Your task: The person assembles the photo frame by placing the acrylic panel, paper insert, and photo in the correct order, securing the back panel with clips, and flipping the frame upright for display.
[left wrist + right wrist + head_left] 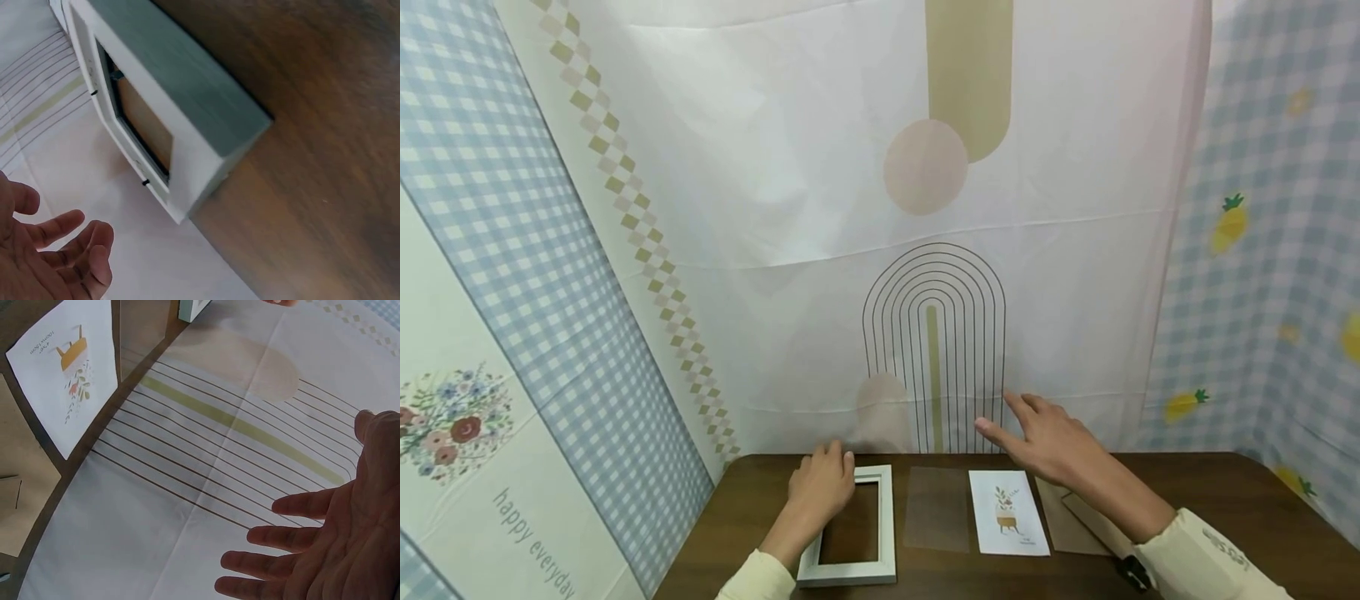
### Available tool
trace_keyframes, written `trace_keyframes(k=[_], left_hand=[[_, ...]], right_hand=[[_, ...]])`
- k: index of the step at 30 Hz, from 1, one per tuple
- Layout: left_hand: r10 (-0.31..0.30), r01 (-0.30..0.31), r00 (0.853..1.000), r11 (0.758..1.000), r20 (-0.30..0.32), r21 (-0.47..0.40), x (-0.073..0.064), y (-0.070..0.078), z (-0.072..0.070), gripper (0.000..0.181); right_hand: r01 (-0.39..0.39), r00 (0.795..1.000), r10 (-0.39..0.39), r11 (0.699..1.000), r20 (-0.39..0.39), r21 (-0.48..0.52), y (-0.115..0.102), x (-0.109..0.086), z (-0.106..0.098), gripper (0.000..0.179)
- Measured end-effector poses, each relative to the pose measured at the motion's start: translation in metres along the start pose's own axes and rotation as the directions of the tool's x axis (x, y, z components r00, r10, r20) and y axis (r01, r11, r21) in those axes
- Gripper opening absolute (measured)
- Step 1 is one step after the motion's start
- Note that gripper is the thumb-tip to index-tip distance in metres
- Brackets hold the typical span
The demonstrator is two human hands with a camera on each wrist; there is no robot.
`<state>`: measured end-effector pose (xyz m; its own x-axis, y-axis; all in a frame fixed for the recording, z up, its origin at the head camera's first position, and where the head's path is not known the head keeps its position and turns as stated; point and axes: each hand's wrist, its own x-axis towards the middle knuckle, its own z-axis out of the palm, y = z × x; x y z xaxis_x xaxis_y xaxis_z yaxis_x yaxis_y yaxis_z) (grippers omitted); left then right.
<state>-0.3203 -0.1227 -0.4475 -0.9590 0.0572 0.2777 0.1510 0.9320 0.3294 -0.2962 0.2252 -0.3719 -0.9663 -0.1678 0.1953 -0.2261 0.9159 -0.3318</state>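
A white picture frame [886, 525] is lying on the left part of the brown table [1225, 500], the tabletop showing through its opening and small black tabs [146, 182] showing on its inner edge. The left hand [823, 483] is hovering or resting at the frame's far left corner, so the frame is extending rightward and nearward from it; this hand is plainly being the nearer of the two. The frame's long axis is running near to far, its short ends facing the near edge and the wall cloth [775, 208]. The left fingers are bending loosely and grasping nothing; whether any part is touching the frame, one cannot tell. Rightward in a row, a clear sheet [936, 510], a printed card [1009, 512] and a brown board [1067, 533] are lying. The right hand [1048, 437] is hanging above the card and board, fingers spreading, holding nothing.
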Motion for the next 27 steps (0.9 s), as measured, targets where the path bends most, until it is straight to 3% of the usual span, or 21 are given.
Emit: trace_keyframes(k=[13, 19, 27], left_hand=[[-0.078, 0.078, 0.997, 0.997, 0.018, 0.019, -0.004, -0.017, 0.008, 0.031], [-0.104, 0.104, 0.995, 0.994, -0.001, 0.039, -0.008, -0.022, 0.014, 0.029], [-0.214, 0.207, 0.976, 0.971, 0.047, 0.122, -0.008, -0.027, 0.023, 0.036]], right_hand=[[-0.001, 1.000, 0.001, 1.000, -0.001, -0.003, 0.002, -0.002, 0.004, 0.099], [-0.009, 1.000, 0.009, 1.000, -0.005, -0.011, 0.003, -0.001, 0.007, 0.099], [-0.017, 1.000, 0.017, 1.000, 0.008, -0.018, 0.004, -0.002, 0.009, 0.099]])
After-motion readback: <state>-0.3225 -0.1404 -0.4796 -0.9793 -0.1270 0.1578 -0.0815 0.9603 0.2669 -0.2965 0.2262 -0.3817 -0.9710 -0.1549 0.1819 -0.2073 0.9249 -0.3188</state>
